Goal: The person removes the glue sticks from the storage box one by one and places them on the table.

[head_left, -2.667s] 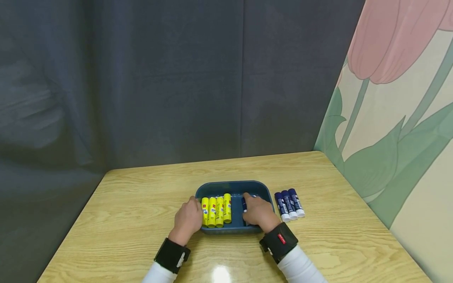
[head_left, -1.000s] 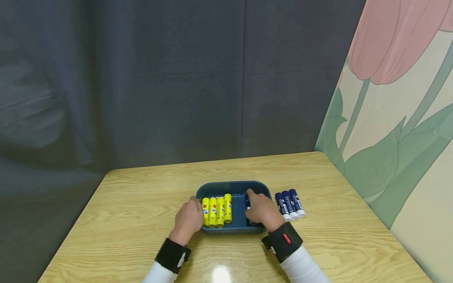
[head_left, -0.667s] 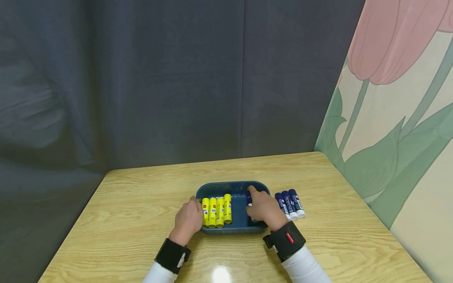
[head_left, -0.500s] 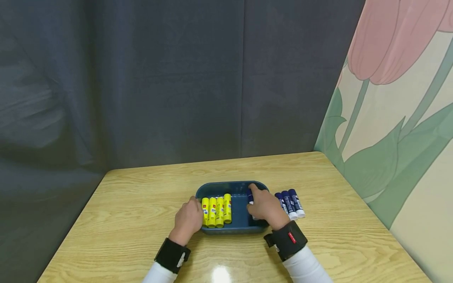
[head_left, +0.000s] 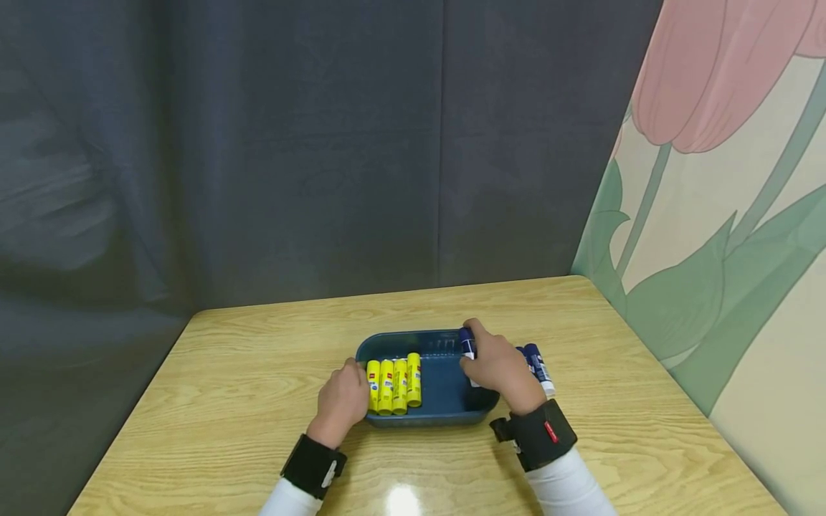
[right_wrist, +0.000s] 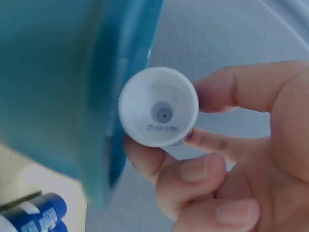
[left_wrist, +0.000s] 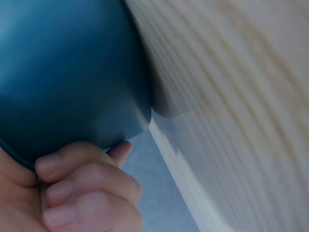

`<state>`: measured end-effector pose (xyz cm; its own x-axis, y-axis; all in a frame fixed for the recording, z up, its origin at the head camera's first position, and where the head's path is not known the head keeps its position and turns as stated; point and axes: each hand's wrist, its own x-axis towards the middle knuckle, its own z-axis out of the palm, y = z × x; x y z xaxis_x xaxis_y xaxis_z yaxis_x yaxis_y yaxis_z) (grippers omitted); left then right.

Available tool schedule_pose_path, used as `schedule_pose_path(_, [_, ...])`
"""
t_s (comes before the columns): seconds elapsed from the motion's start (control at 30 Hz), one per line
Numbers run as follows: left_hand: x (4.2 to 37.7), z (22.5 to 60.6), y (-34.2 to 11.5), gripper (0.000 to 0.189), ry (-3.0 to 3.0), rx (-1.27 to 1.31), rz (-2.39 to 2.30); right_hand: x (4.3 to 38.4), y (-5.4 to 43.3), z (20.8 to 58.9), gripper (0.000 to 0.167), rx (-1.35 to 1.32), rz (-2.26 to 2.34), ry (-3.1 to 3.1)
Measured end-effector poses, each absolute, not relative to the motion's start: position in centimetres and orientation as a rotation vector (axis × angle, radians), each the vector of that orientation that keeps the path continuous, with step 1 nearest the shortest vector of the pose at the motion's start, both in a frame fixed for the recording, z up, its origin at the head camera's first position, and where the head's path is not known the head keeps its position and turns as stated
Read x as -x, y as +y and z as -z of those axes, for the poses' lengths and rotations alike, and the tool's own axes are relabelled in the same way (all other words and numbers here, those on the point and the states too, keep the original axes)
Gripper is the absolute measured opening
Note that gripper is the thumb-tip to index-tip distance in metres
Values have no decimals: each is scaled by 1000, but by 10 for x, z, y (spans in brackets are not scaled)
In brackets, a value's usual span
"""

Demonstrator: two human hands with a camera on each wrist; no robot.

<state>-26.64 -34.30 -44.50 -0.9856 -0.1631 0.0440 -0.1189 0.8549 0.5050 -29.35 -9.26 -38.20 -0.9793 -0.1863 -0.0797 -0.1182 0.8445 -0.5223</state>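
The blue-and-white tube [head_left: 467, 342] is at the right end of the tray [head_left: 445, 416], pinched between the thumb and fingers of the right hand [head_left: 498, 362], which reaches over the tray's right side. Its cap is dark blue; its white round base, hollow with faint print, faces the right wrist camera. The left hand [head_left: 344, 398] curls its fingers tightly round the tray's left rim. Compared with the earlier frames, the tube and right hand have moved from inside the tray up and rightward. Inside the tray's left half lie four yellow tubes [head_left: 400, 387]; more blue tubes [head_left: 538, 364] lie right of the tray, partly hidden.

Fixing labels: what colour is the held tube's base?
The base is white, clearest in the right wrist view.
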Motion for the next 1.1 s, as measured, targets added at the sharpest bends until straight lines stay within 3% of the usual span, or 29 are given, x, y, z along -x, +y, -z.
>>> schedule_pose_path(1.1, [266,445,-344,34,-2942,-197,781,305,-21,371,62,42,853,2845])
